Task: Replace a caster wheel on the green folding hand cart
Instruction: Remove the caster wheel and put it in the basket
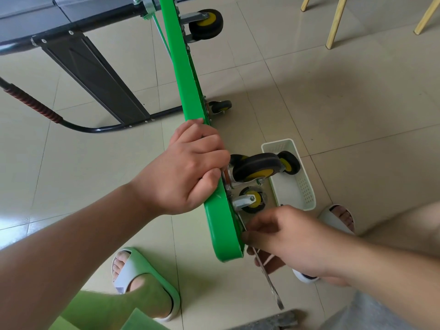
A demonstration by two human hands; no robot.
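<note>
So at that moment the green cart (190, 91) was tipped up on its long edge on the tiled floor (333, 103). Its underside faced right, and the black folding handle (95, 75) lay off to the left.

The hands were apart, each on its own job. The left hand (190, 167) was curled over the top edge of the deck, gripping it to keep the thing upright. The right hand (285, 236) was down at the near end, fingers closed round a flat metal tool (269, 279) that looked like a spanner. The working end was tucked in by the mounting plate of the nearest caster (252, 200). The hand covered the bolt, so I couldn't tell if the tool was actually seated on it.

As for progress, the casters I could see were all bolted to the deck: a bigger one (257, 166) just above the near one and two more further along. A loose wheel (289, 163) sat in the white basket (302, 186) on the floor right beside the work.

My guess is that was either the spare or the one already pulled. That means the job was either just starting (loosening) or nearly done (tightening), and honestly the shot didn't settle which. Either way, the bolts at that plate needed finishing and the cart had yet to go back on its wheels.
</note>
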